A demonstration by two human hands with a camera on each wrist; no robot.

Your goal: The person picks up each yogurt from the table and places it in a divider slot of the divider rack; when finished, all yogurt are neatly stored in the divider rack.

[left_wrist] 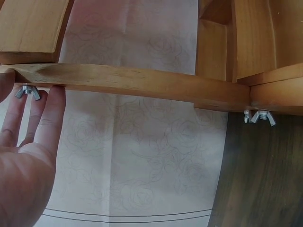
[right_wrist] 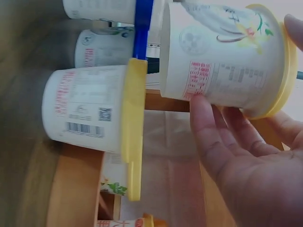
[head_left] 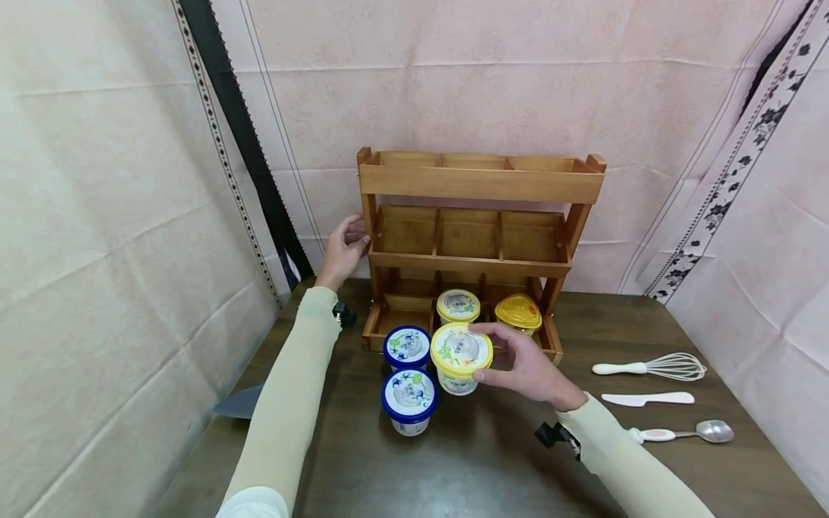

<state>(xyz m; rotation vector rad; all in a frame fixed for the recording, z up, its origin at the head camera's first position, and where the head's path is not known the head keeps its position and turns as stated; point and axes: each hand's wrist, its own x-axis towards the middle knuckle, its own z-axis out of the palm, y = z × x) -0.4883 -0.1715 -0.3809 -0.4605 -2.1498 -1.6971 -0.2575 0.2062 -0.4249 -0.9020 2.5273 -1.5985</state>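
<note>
My left hand [head_left: 346, 248] holds the left side post of a wooden shelf rack [head_left: 482, 183]; in the left wrist view the thumb and fingertips lie at the post [left_wrist: 128, 81] beside a wing nut [left_wrist: 27, 91]. With thumb and fingers my right hand [head_left: 527, 363] grips a yellow-lidded tub [head_left: 461, 350] in front of the rack. In the right wrist view the held tub [right_wrist: 222, 56] is raised above another yellow-lidded tub [right_wrist: 85, 109], which it hides from the head view. Two blue-lidded tubs [head_left: 409, 394] [head_left: 406, 345] stand to its left.
On the rack's lowest tier sit a yellow-lidded tub [head_left: 458, 305] and a jar with an orange-yellow lid [head_left: 518, 311]. A whisk [head_left: 654, 366], a white knife [head_left: 648, 398] and a spoon [head_left: 686, 433] lie at the table's right. A dark flat blade [head_left: 239, 403] juts out by the left edge.
</note>
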